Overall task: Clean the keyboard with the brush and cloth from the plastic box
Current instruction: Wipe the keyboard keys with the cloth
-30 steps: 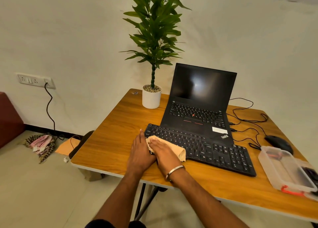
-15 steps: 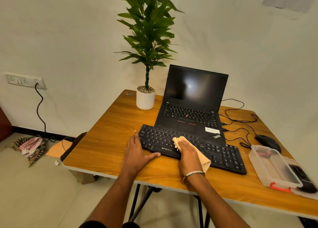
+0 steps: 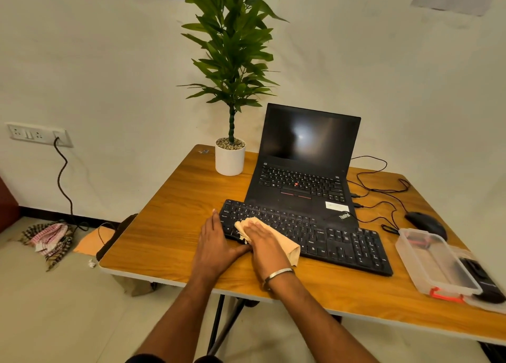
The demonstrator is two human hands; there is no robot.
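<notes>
A black keyboard (image 3: pixel 342 242) lies across the wooden table (image 3: pixel 164 234) in front of an open laptop (image 3: pixel 304 176). My right hand (image 3: pixel 264 243) lies flat with straight fingers on a tan cloth (image 3: pixel 290 246), pressing it onto the keyboard's left part. My left hand (image 3: pixel 215 243) rests flat on the table against the keyboard's left end, thumb along its front edge. The clear plastic box (image 3: pixel 430 264) with a red latch stands at the right edge. A dark brush-like thing (image 3: pixel 482 280) lies beside the box.
A potted plant (image 3: pixel 230 154) stands at the back left of the table. A black mouse (image 3: pixel 425 224) and tangled cables (image 3: pixel 383 195) lie to the right of the laptop. A wall socket (image 3: pixel 35 134) and rags (image 3: pixel 49 239) on the floor are at the left.
My right hand slid the cloth from the keyboard's left end toward the middle, then back to the left. My left hand stayed at the keyboard's left end.
</notes>
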